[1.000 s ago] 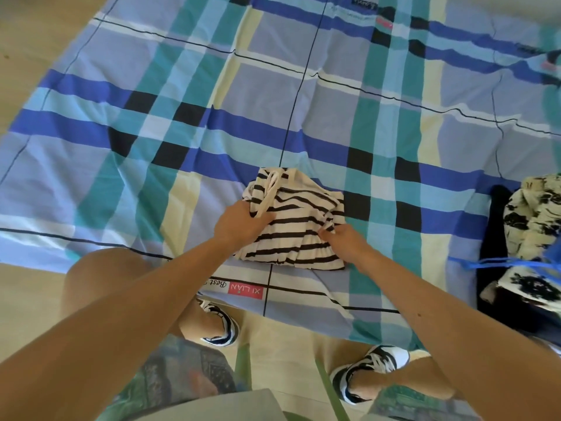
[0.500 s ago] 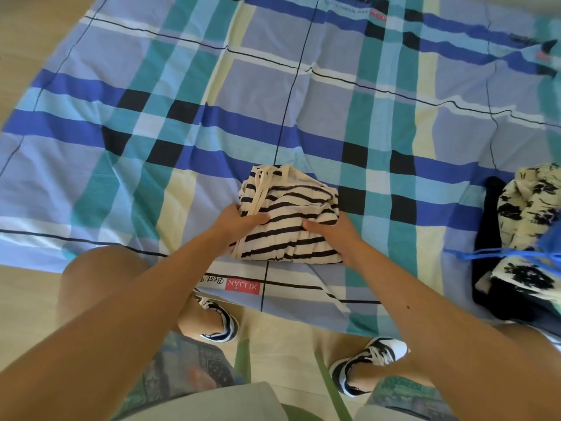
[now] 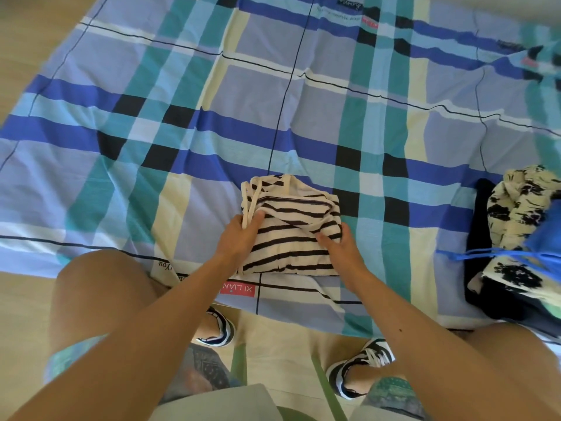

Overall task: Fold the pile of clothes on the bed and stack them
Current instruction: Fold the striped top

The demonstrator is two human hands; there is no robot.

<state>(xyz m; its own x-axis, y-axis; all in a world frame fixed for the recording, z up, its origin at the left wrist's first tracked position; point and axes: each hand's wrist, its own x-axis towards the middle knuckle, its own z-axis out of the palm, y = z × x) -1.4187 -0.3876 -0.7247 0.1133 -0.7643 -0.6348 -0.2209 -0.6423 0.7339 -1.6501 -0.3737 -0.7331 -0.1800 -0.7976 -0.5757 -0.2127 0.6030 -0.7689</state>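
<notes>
Two grips on one folded striped top (image 3: pixel 288 250), lying near the bed's (image 3: pixel 212 117) front edge, about midway along it. Left grip (image 3: pixel 239 235) curled round the top's left side, thumb over a loose strap. Right grip (image 3: pixel 340 247) holding the right side, thumb on the stripes, fingers wrapped round the edge. Heaped at the bed's right edge, well apart: unfolded pile (image 3: pixel 516 220) of cream-and-black print, black cloth and blue fabric.
</notes>
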